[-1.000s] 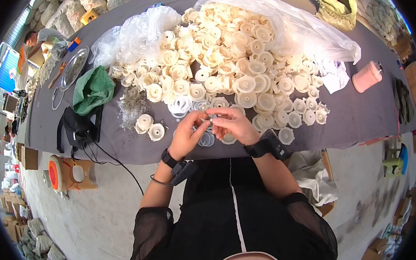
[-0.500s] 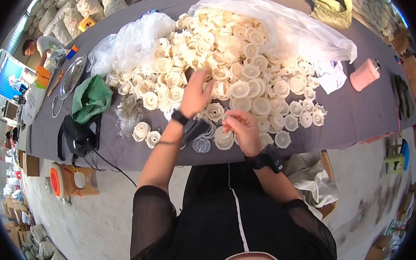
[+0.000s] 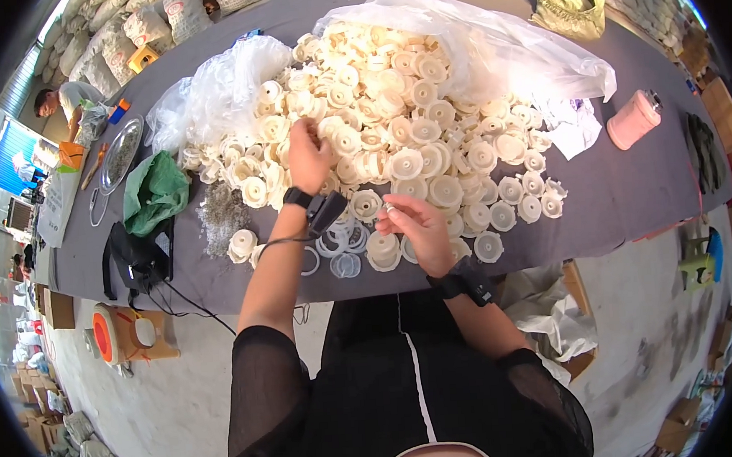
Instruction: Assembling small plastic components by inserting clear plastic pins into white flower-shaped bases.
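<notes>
Cream plastic discs (image 3: pixel 401 109): heaped mid-desk, spilling toward the near edge.
Left hand (image 3: pixel 307 155): fingers curled down into the heap, grasping discs.
Right hand (image 3: pixel 416 225): fingers pinched narrow on a small pale part (image 3: pixel 388 208).
Clear rings (image 3: pixel 339 245): flat between the wrists.
Desk (image 3: pixel 616 205): grey; pink spool (image 3: pixel 634 119) far right.

The left hand (image 3: pixel 309 155) has left the right hand (image 3: pixel 414 225), reaching into the heap of cream discs (image 3: pixel 392 101).
</notes>
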`<state>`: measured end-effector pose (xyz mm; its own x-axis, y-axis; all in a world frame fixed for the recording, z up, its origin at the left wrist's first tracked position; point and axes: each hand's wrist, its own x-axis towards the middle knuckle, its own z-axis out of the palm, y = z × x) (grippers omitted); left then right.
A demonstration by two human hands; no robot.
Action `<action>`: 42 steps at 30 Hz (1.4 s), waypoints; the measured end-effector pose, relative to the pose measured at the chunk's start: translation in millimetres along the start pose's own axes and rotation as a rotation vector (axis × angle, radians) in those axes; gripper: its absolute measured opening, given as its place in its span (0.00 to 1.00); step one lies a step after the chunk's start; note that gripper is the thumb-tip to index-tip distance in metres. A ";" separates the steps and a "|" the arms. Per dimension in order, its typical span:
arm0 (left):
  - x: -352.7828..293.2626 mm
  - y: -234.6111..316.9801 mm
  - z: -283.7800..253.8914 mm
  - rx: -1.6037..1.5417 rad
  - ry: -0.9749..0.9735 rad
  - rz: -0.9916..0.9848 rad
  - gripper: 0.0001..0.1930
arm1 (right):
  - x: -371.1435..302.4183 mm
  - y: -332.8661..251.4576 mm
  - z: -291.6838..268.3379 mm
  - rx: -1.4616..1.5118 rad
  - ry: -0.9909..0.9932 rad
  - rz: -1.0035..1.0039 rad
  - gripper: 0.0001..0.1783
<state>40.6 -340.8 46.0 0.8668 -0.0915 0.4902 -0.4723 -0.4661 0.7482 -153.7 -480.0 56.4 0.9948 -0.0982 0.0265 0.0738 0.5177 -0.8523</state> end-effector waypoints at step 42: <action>-119.6 106.9 -71.9 -0.699 -0.317 -0.362 0.11 | -13.2 0.9 23.2 -0.245 -0.153 -0.141 0.07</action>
<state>-125.1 -316.5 99.5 0.9380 -0.3329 0.0968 -0.0570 0.1276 0.9902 -165.2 -458.5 67.4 0.9764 -0.0161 0.2154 0.2109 0.2861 -0.9347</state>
